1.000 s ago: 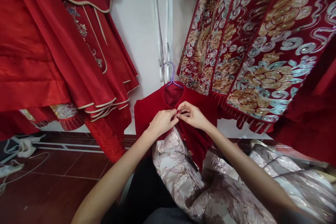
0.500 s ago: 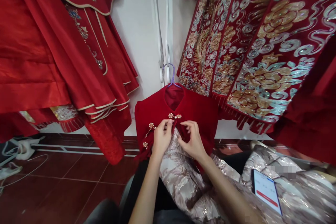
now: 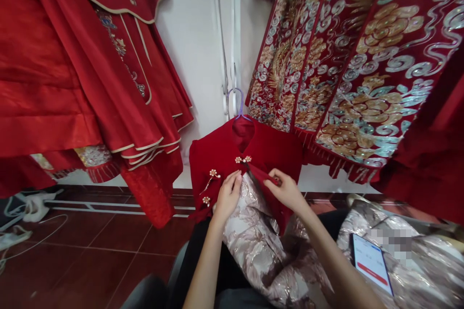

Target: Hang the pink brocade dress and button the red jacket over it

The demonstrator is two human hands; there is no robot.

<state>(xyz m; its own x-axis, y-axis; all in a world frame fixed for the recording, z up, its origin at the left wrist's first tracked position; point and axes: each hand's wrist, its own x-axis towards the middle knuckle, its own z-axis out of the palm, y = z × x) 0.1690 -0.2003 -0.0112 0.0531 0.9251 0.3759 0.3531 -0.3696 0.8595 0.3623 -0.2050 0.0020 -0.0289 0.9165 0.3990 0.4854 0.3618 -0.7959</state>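
A dark red jacket (image 3: 213,154) with a stand-up neckline hangs in front of me on a purple hanger (image 3: 239,104). Flower-shaped gold clasps (image 3: 242,160) join its front at the neck, and more gold flower clasps (image 3: 213,174) sit on its left side. My right hand (image 3: 284,190) pinches the edge of the right front panel and holds it out to the side. At the left panel's edge, my left hand (image 3: 229,195) has its thumb and fingers pressed together on the cloth. Between the hands shows a silvery-pink brocade fabric (image 3: 250,236), draped down over my lap.
Red embroidered garments (image 3: 72,82) hang at the left, and a heavily sequinned red garment (image 3: 362,87) hangs at the right. A phone (image 3: 372,263) with a lit screen lies on the brocade. White shoes (image 3: 36,207) stand by a low metal rack (image 3: 105,207) on the tiled floor.
My right hand has moved right, closing on the front panel's edge and pulling it aside, so the front opening is wider. My left hand has shifted slightly down.
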